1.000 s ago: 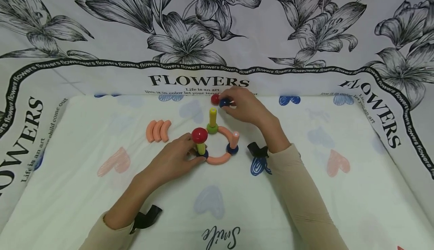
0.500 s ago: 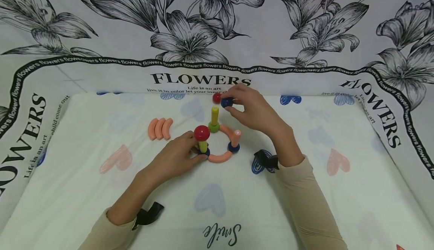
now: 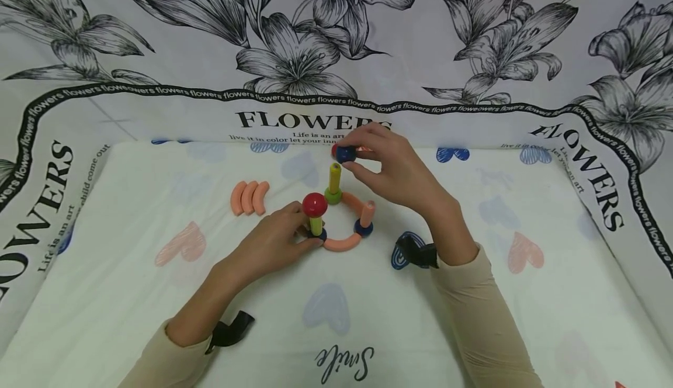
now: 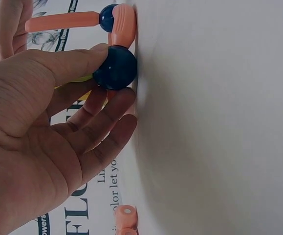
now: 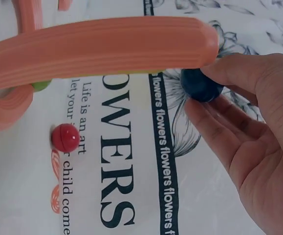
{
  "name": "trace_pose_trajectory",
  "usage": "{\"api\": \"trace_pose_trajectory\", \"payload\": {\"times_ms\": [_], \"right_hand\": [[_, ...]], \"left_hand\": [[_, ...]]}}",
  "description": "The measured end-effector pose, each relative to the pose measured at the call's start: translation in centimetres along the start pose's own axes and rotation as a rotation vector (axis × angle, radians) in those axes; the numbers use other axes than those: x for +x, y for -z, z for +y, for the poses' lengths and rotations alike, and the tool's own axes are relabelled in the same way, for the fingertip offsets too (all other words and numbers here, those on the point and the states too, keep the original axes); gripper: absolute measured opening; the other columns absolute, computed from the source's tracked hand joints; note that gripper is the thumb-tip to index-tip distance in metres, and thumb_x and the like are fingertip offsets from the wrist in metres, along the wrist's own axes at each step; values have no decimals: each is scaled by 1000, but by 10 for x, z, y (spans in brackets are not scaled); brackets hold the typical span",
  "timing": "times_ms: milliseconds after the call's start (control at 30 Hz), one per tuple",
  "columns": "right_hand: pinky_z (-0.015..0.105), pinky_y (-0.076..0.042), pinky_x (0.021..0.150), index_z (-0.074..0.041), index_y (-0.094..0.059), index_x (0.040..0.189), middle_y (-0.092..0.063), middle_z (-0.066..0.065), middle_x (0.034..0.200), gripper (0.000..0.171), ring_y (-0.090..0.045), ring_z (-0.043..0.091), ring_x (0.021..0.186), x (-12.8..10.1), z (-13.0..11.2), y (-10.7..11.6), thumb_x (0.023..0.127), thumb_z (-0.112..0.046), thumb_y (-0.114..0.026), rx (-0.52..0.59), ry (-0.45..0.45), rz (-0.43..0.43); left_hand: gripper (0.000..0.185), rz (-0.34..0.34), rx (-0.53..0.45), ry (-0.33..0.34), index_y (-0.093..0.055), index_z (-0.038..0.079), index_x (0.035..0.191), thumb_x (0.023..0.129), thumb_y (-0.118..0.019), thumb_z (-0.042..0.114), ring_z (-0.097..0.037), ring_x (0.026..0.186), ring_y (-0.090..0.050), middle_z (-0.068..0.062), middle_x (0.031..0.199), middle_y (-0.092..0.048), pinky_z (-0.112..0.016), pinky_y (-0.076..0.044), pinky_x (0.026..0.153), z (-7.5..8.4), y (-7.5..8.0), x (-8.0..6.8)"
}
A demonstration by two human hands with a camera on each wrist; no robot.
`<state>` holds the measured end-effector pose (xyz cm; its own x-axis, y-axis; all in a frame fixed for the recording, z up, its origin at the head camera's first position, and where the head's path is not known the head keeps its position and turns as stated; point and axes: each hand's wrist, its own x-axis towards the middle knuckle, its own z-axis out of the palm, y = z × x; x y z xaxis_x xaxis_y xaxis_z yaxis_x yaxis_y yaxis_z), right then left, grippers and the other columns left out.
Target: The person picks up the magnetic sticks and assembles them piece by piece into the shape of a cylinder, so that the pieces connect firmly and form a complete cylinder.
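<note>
Head view: right hand (image 3: pixel 399 172) pinches a dark blue ball (image 3: pixel 345 154) just above the yellow post (image 3: pixel 334 179), seemingly to cap it. Left hand (image 3: pixel 273 242) grips the base ball (image 4: pixel 115 67) under the red-capped post (image 3: pixel 315 212), apparently steadying the ring (image 3: pixel 342 243). Three upright posts counted on the ring. Left of the ring lie three spare curved pieces (image 3: pixel 249 197); one red ball (image 5: pixel 65 137) lies behind it, on the bed sheet (image 3: pixel 473 294).

The loose red ball (image 3: pixel 335 150) sits half hidden behind the blue ball (image 3: pixel 345 154) pinched by the right hand (image 3: pixel 391 169).
</note>
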<state>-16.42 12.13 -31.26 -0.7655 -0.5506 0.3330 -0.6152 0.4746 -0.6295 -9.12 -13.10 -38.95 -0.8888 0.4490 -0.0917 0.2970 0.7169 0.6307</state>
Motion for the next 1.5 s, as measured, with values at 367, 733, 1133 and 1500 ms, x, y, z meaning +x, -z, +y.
{"api": "trace_pose_trajectory", "payload": {"times_ms": [367, 733, 1133, 1500], "right_hand": [[38, -61, 101, -8, -72, 128, -66, 9, 127, 33, -69, 20, 118, 2, -7, -5, 95, -6, -78, 15, 41, -21], [35, -60, 101, -4, -71, 128, -67, 10, 125, 34, -69, 20, 117, 2, -4, -11, 94, -3, -78, 3, 44, -38], [35, -61, 100, -6, -70, 131, -67, 10, 128, 38, -69, 21, 118, 4, -2, -15, 94, -3, -78, 1, 49, -25], [35, -61, 99, -5, -70, 131, -67, 12, 128, 39, -70, 23, 119, 6, -3, -16, 93, 0, -78, 25, 39, -22]], "left_hand": [[24, -2, 11, 5, -76, 13, 109, 90, -86, 25, -17, 102, -72, -1, 109, -68, -39, -60, 92, -1, 1, 1], [26, -5, -1, -7, -76, 13, 112, 91, -85, 25, -16, 103, -72, -1, 112, -68, -39, -60, 93, 0, 0, 2], [25, -10, 26, 21, -76, 12, 110, 92, -85, 26, -17, 102, -72, -1, 111, -67, -38, -60, 90, 1, 0, 0], [24, -1, 25, 7, -76, 13, 110, 91, -85, 25, -18, 103, -73, -1, 110, -68, -39, -60, 91, 4, 1, -1]]}}
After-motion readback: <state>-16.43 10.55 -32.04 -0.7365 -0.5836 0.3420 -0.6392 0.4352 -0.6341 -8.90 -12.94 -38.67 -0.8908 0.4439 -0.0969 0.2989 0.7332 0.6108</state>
